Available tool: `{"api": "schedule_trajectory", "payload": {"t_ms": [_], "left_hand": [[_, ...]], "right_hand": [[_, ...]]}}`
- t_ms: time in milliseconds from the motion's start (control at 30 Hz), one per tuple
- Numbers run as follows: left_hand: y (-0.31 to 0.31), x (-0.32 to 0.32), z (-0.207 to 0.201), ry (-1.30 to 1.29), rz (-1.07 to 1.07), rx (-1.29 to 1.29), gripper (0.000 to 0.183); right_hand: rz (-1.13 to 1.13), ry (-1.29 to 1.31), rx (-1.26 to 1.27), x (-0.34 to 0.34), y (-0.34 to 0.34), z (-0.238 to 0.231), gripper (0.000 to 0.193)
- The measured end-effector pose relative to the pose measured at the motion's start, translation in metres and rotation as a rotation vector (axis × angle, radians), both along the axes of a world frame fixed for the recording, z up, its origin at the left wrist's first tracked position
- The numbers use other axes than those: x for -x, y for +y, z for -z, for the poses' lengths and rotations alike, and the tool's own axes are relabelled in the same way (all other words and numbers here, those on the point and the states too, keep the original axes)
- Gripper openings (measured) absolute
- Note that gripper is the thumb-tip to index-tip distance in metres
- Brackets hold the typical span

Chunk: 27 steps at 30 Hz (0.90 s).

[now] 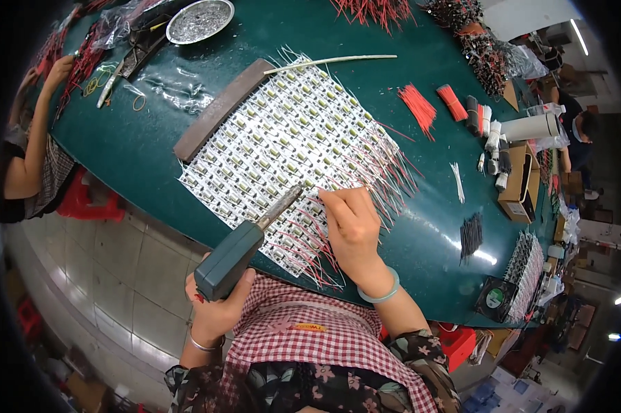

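My left hand (217,306) is wrapped round the dark green handle of a soldering gun (231,256). Its metal barrel points up and right, with the tip close over a panel of small white circuit boards (255,165). Each board carries a small yellow-green part. Beside the tip, my right hand (355,227) is closed in a pinch just above the boards; what its fingertips hold is too small to make out. Thin red wires (386,172) stick out from the boards along the right side and near edge of the panel.
A brown bar (221,113) lies along the panel's far-left edge. A metal bowl (200,22), pliers-like tool (133,65) and red wire bundles (417,109) lie farther off. At right stand a cardboard box (520,182) and small fan (495,297). Another person's arm (38,131) reaches in at left.
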<state>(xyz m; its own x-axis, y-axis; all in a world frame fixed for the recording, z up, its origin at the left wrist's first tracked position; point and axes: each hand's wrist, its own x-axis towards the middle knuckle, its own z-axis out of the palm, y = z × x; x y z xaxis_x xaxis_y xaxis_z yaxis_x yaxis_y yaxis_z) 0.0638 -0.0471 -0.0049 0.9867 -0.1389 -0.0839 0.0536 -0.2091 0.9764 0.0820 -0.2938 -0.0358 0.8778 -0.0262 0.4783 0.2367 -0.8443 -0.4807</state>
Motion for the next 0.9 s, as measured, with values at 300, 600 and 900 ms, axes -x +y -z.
{"api": "schedule_trajectory", "payload": {"t_ms": [300,600,900], "left_hand": [[-0.008,-0.008,0.004,-0.098,0.039,-0.019,0.019],[-0.011,-0.012,-0.003,-0.061,0.096,-0.078,0.017],[-0.012,-0.012,0.000,-0.029,0.097,-0.053,0.017]], "right_hand": [[0.002,0.010,0.051,0.000,0.002,0.006,0.042],[0.072,0.037,0.089,-0.001,0.006,0.001,0.033],[0.057,0.040,0.076,-0.001,0.006,0.001,0.035]]}}
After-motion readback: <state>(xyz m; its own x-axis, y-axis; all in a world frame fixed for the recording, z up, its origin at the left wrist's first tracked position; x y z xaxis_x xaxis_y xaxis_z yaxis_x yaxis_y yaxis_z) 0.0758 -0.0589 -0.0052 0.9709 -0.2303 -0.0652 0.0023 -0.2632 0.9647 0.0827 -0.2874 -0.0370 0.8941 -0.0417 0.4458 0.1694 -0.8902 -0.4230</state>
